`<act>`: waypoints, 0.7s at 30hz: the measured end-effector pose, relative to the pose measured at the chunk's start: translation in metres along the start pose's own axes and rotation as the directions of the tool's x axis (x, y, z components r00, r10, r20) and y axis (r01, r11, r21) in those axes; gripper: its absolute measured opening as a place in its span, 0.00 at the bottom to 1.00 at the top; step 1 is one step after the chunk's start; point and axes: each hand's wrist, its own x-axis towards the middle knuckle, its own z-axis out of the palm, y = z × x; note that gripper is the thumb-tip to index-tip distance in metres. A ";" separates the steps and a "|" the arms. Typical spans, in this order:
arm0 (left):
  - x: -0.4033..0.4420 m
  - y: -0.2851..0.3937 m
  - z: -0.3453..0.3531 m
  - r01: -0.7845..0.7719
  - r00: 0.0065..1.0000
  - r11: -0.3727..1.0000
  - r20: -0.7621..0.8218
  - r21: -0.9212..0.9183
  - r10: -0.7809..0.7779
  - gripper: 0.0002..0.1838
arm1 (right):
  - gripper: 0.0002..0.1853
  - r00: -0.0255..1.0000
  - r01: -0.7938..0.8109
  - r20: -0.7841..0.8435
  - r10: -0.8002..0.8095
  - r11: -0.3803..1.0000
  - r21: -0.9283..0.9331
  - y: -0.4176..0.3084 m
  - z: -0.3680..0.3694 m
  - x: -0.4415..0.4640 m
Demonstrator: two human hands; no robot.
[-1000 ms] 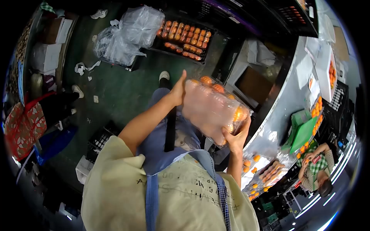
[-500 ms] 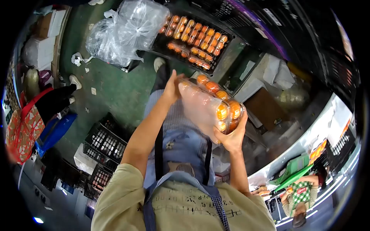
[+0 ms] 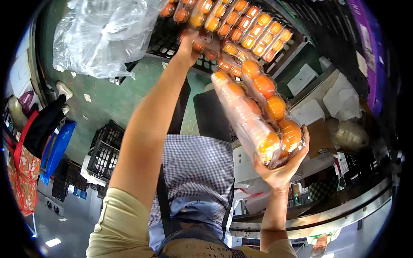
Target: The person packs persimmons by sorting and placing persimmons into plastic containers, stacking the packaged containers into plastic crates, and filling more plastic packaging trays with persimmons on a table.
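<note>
Right hand [image 3: 279,174] grips clear fruit packs [image 3: 274,105], two o'clock; left hand [image 3: 188,50], fingers too blurred to tell, reaches over black crate [image 3: 160,45] edge, twelve o'clock; green floor [image 3: 118,94] opens at ten.

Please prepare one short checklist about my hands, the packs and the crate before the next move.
1. Right grip on the held packs: ok, it holds their near end.
2. Left grip supporting those packs: not ok, it is away, at the black crate.
3. Left grip closed on something: cannot tell, blurred.
4. Orange fruit inside the held packs: ok, none seen loose.
5. Held packs fully shut: cannot tell.
6. Space in the crate: ok, a bare part shows beside the left grip.
</note>
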 end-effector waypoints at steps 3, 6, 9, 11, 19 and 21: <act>-0.003 0.027 0.019 0.068 0.991 0.996 -0.116 0.050 -0.062 0.38 | 0.56 0.980 0.175 0.128 -0.154 0.969 -0.172 0.005 0.010 0.020; 0.008 0.052 0.010 0.264 0.962 0.939 -0.123 0.220 -0.242 0.36 | 0.52 0.913 0.372 0.254 -0.318 0.905 -0.204 0.007 0.031 0.045; 0.034 0.063 -0.011 0.301 0.943 0.859 0.006 0.415 -0.333 0.40 | 0.38 0.826 0.522 0.366 -0.428 0.825 -0.214 -0.006 0.054 0.074; 0.038 0.079 -0.016 0.319 0.913 0.765 0.037 0.560 -0.407 0.42 | 0.35 0.735 0.670 0.339 -0.587 0.705 -0.232 0.001 0.074 0.085; 0.035 0.091 -0.041 0.364 0.888 0.767 0.050 0.528 -0.456 0.44 | 0.40 0.771 0.633 0.265 -0.579 0.741 -0.224 0.010 0.103 0.112; 0.032 0.084 -0.047 0.335 0.913 0.806 0.046 0.488 -0.407 0.40 | 0.48 0.809 0.582 0.278 -0.518 0.775 -0.247 0.016 0.110 0.114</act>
